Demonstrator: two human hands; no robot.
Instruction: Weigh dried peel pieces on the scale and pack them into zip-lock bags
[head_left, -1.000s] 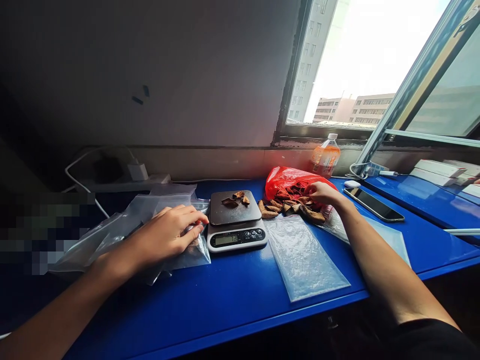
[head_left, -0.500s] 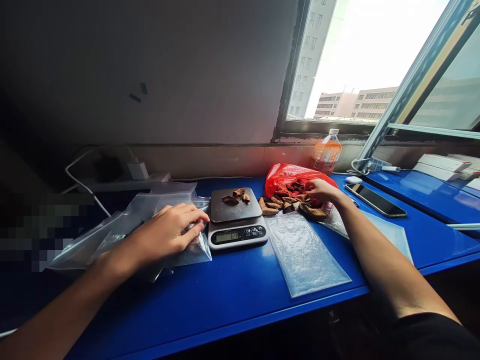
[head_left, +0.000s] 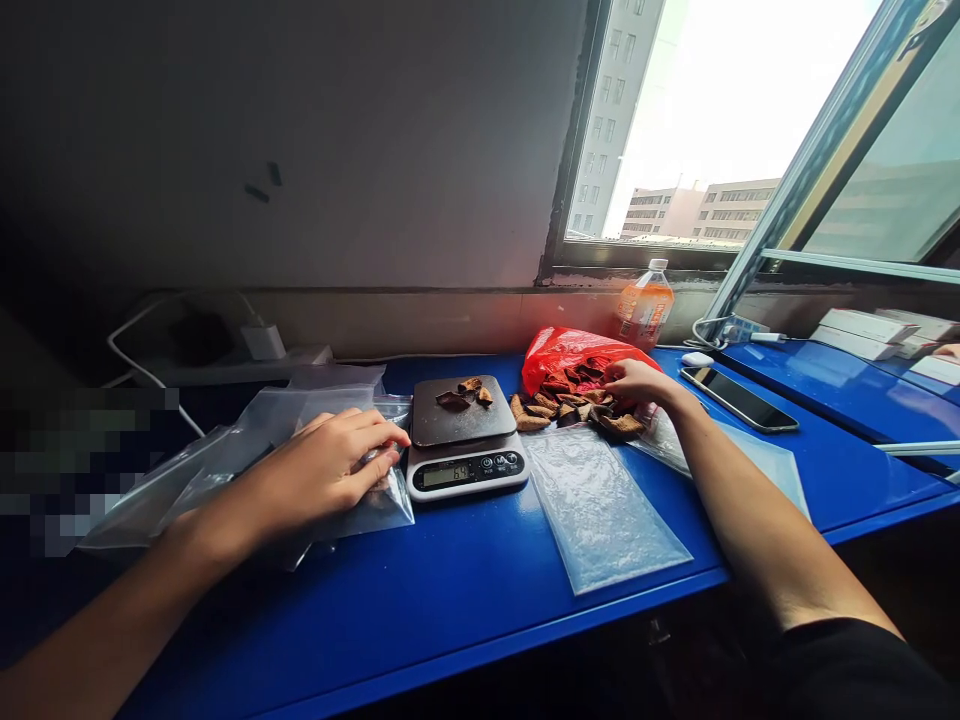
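Observation:
My left hand [head_left: 341, 455] lies on clear plastic bags [head_left: 259, 420] just left of the digital kitchen scale [head_left: 469, 470], its fingers loosely bent and apart. On the scale's metal plate sit several dried brown peel-like pieces [head_left: 454, 400]; its small display is lit. Over at the open red plastic bag [head_left: 551, 350], my right hand [head_left: 637, 382] has its fingers bent together among the dried pieces. Whatever they grip is hidden. More curved brown pieces [head_left: 532, 415] spill from the bag's mouth. In front of them lies a flat clear bag [head_left: 607, 515].
Behind the red bag stands a bottle of orange drink [head_left: 645, 305]. A phone [head_left: 739, 398] lies to the right, with white boxes [head_left: 862, 333] beyond it. A white charger and cable [head_left: 262, 342] are at the back left. The blue table's front edge [head_left: 487, 650] runs close by.
The whole view has shifted slightly, moving everything a little left. Both hands keep nearly the same places, and the pieces on the scale look unchanged. Part of another person's hand now shows at the far right.

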